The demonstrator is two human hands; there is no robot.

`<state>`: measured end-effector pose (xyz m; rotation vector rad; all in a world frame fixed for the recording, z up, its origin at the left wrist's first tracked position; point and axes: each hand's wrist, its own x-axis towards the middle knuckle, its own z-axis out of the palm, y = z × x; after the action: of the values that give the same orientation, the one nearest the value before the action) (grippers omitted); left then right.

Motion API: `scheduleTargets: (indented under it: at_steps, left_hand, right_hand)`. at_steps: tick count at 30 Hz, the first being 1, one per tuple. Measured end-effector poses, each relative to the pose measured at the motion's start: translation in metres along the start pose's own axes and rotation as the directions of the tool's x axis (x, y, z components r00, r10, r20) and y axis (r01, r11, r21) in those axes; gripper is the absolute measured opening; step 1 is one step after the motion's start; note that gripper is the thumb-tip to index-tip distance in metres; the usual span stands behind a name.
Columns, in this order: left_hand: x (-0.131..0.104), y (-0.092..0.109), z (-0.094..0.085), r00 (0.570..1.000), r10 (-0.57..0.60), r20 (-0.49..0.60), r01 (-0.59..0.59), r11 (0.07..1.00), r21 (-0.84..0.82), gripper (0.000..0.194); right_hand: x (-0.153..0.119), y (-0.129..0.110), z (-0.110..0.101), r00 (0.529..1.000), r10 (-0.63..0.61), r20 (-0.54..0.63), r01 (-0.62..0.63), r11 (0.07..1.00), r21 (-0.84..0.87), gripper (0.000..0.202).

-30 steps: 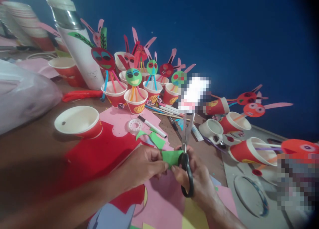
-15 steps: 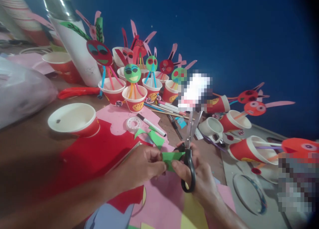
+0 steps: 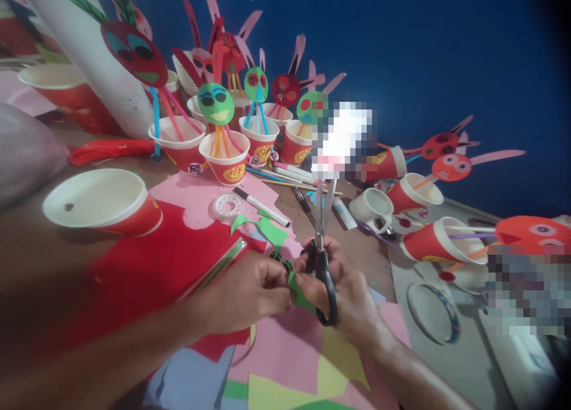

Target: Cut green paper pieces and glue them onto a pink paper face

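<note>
My left hand [image 3: 256, 285] is closed, its fingertips pinching one edge of a small piece of green paper [image 3: 301, 293]. My right hand [image 3: 350, 291] is wrapped around black-handled scissors [image 3: 330, 286], whose blades point up and stand slightly apart. Its thumb also presses on the other side of the green paper. The paper sits between both hands, partly covered by the fingers. Just beyond the left fingers lies a dark-patterned green piece [image 3: 276, 255]. Green paper scraps [image 3: 271, 230] rest a little farther back.
Paper cups [image 3: 226, 160] with coloured paper faces on straws stand along the blue wall. A tape roll [image 3: 227, 206], a marker [image 3: 263, 207] and a white mug [image 3: 371, 205] lie beyond my hands. Red paper [image 3: 134, 273] and pink paper [image 3: 267, 356] cover the table. An open cup [image 3: 98, 199] is at left.
The view has shifted, so the cups sit farther left and higher. The green paper has tilted between my hands, and less of it shows. Both hands keep their hold.
</note>
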<state>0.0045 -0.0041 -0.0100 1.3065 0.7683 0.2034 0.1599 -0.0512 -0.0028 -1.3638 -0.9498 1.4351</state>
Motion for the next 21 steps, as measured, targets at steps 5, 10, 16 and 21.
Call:
scheduleTargets:
  at_steps: [5,10,16,21]
  left_hand:
    - [0.001,-0.004,0.0,1.0,-0.013,-0.008,0.013,1.0,-0.006,0.011]
    - [0.002,-0.007,0.001,0.999,-0.032,-0.011,0.032,0.999,-0.007,0.009]
    - [0.001,-0.002,0.0,0.998,-0.052,-0.04,0.05,0.997,-0.052,0.012]
    - [0.003,0.006,-0.012,0.958,-0.068,-0.277,0.033,0.991,-0.128,0.016]
  right_hand:
    - [0.0,-0.001,0.0,1.0,0.01,-0.019,-0.011,0.999,-0.049,0.043]
    - [0.0,0.0,-0.001,1.0,-0.011,-0.01,0.011,1.0,-0.011,0.043]
    - [0.002,0.0,-0.004,0.998,-0.065,-0.015,0.065,0.998,0.007,0.042]
    - [0.004,-0.001,-0.015,0.985,-0.17,-0.043,0.166,0.982,-0.089,0.036]
